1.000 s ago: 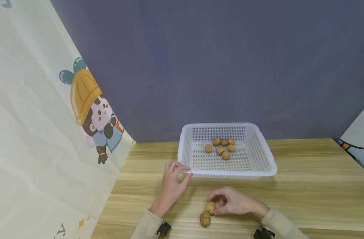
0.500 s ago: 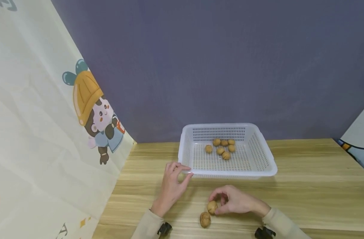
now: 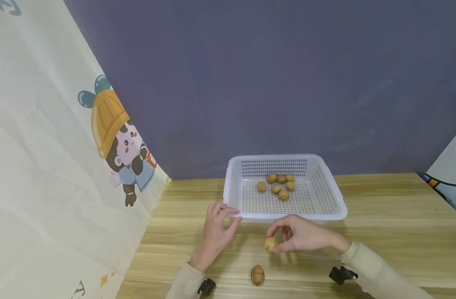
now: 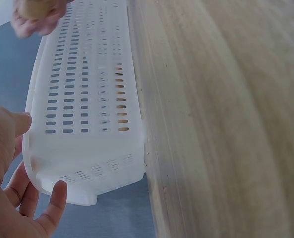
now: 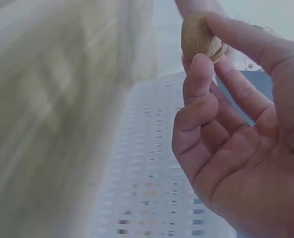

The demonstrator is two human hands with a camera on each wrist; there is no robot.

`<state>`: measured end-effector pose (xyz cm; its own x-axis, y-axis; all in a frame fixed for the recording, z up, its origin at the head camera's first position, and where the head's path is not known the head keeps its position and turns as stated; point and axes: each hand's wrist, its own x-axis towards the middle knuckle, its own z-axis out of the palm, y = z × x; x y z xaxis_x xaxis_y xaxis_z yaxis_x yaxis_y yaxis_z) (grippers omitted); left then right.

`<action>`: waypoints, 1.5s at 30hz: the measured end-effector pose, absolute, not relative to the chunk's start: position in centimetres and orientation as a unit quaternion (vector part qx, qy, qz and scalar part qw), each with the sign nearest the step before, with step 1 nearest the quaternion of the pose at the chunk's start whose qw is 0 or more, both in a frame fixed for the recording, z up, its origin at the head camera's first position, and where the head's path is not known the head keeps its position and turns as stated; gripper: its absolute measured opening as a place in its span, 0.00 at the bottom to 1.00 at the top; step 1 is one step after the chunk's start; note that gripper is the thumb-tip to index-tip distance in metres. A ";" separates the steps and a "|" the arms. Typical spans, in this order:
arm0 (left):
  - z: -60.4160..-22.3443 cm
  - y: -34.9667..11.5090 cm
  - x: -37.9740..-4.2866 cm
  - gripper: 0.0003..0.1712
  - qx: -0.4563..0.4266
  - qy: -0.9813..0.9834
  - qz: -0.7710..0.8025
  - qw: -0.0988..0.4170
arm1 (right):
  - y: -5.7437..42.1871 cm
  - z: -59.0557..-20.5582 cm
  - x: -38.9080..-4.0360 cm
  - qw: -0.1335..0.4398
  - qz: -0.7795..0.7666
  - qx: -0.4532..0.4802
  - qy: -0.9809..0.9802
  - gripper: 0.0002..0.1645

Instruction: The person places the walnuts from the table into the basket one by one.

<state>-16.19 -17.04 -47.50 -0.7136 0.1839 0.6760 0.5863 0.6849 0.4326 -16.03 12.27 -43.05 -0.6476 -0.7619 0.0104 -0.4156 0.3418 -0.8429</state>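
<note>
My right hand (image 3: pixel 306 235) pinches a walnut (image 3: pixel 270 245) between thumb and fingertips, in front of the basket's near side. The right wrist view shows the light brown walnut (image 5: pixel 196 37) at the fingertips. A white plastic basket (image 3: pixel 257 216) with slotted walls stands at the back of the table. My left hand (image 3: pixel 215 234) holds its near left corner by the rim; in the left wrist view the thumb lies outside the basket wall (image 4: pixel 82 146) and other fingers are at the corner. Several walnuts (image 3: pixel 283 194) lie inside the basket. One darker walnut (image 3: pixel 257 275) lies on the table.
The wooden table (image 3: pixel 392 236) meets a dark blue-grey backdrop (image 3: pixel 272 83) right behind the basket. A pale sheet with a cartoon figure (image 3: pixel 126 145) borders the left side. A dark cable (image 3: pixel 450 183) shows at the far right.
My right hand has picked up the walnut that was beside the darker one, bringing it forward and right, towards the basket. The left hand stays at the basket corner.
</note>
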 end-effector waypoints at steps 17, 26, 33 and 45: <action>-47.4 -17.1 -16.0 0.14 -0.217 -0.870 -0.328 0.298 | 11.8 -37.4 -19.7 0.184 -0.421 -0.378 0.804 0.21; -47.5 -17.0 -16.1 0.13 -0.222 -0.865 -0.325 0.311 | 11.7 -35.2 -24.1 0.225 -0.480 -0.293 0.796 0.25; -47.5 -17.0 -16.0 0.13 -0.220 -0.866 -0.326 0.310 | 11.1 -35.0 -27.6 0.217 -0.487 -0.244 0.810 0.29; -47.5 -16.9 -15.9 0.13 -0.222 -0.868 -0.327 0.300 | 10.6 -35.8 -32.0 0.175 -0.475 -0.187 0.842 0.31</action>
<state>-15.92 -16.90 -47.51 -0.7217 0.1889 0.6659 0.5815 0.6873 0.4352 -31.95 10.62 -35.82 -0.8694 -0.4801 -0.1163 -0.1483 0.4782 -0.8656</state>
